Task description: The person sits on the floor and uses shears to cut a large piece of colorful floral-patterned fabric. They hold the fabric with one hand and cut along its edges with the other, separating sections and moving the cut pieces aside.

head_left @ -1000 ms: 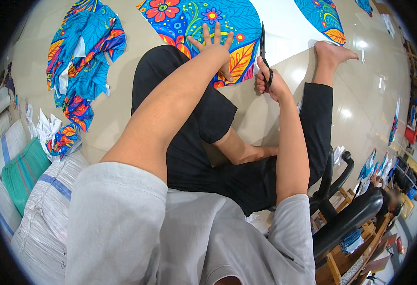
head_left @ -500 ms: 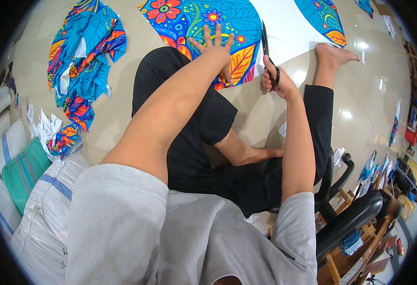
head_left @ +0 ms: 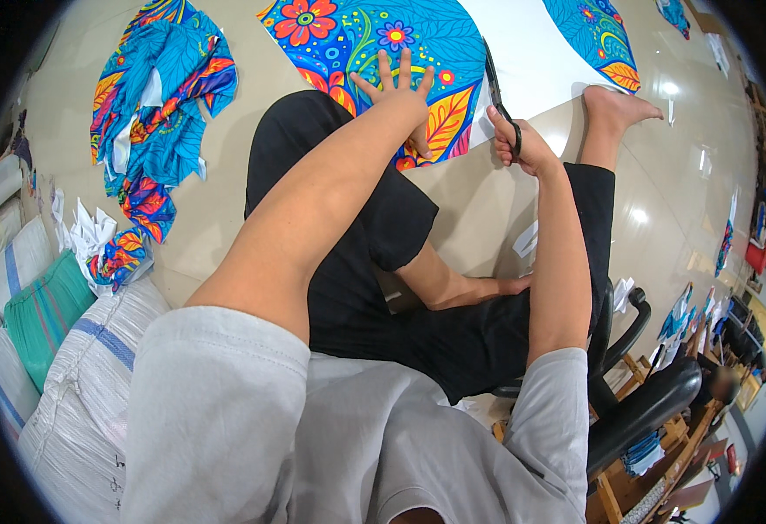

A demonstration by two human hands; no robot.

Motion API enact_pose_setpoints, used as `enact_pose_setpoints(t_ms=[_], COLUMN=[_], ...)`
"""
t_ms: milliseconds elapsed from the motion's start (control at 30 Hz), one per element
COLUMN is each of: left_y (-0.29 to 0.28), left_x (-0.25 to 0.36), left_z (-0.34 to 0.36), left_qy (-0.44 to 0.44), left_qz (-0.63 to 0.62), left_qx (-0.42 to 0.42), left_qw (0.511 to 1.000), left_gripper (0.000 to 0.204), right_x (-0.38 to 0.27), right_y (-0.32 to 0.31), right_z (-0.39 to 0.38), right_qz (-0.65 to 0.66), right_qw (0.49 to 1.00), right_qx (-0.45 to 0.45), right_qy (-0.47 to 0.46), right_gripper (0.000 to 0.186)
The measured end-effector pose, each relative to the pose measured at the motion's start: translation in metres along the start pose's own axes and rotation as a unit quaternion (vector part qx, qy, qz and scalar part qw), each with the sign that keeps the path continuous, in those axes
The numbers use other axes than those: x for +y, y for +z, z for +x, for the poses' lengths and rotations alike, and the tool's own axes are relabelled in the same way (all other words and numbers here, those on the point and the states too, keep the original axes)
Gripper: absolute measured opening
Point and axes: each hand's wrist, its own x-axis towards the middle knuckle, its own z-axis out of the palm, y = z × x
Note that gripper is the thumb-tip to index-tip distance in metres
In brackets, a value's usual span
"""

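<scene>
My left hand (head_left: 403,98) lies with fingers spread on a printed fabric piece (head_left: 453,44), blue with flowers and orange leaves. In my right hand (head_left: 524,144) is a pair of black-handled scissors (head_left: 494,86), its long blades pointing away from me. The blades lie along the right edge of the blue print, beside the white area (head_left: 527,52) of the sheet. Whether the blades are apart or together is hard to tell. Right of the white area is another printed shape (head_left: 594,35) with an orange leaf.
My bare foot (head_left: 614,113) rests at the sheet's lower right edge. Crumpled printed cloth (head_left: 160,113) lies on the floor at the left. White and green sacks (head_left: 51,306) stand at lower left. A black chair armrest (head_left: 649,410) is near my right elbow. White scraps (head_left: 527,240) lie by my other foot.
My right hand has moved slightly to the right with the scissors, along the edge of the print. My left hand stays spread on the fabric. More of the white scrap by my foot shows.
</scene>
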Motion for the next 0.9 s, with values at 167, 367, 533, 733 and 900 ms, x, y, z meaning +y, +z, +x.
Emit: enact_pose_setpoints(t_ms=[167,367,533,733,900], left_y=[-0.001,0.0,0.003,0.002,-0.003], left_x=[0.0,-0.001,0.0,0.001,0.0], left_z=[-0.003,-0.002,0.0,0.0,-0.004], left_qy=[-0.001,0.004,-0.008,-0.009,-0.005], left_qz=[-0.004,-0.007,-0.041,-0.044,-0.031], left_qx=[-0.001,0.002,0.022,0.017,0.002], left_qw=[1.0,1.0,0.999,0.999,1.0], left_gripper=[0.15,0.149,0.146,0.146,0.146], right_x=[-0.002,-0.01,-0.019,-0.024,-0.027], right_y=[-0.012,-0.024,-0.028,-0.034,-0.037], right_z=[-0.002,0.008,0.017,0.02,0.022], right_qz=[-0.04,-0.007,-0.017,-0.037,-0.09], right_qw=[0.999,0.999,0.999,0.998,0.995], right_qx=[-0.019,-0.013,-0.03,-0.032,-0.028], right_qy=[-0.004,0.033,0.035,0.026,0.02], right_gripper=[0.06,0.061,0.063,0.061,0.059])
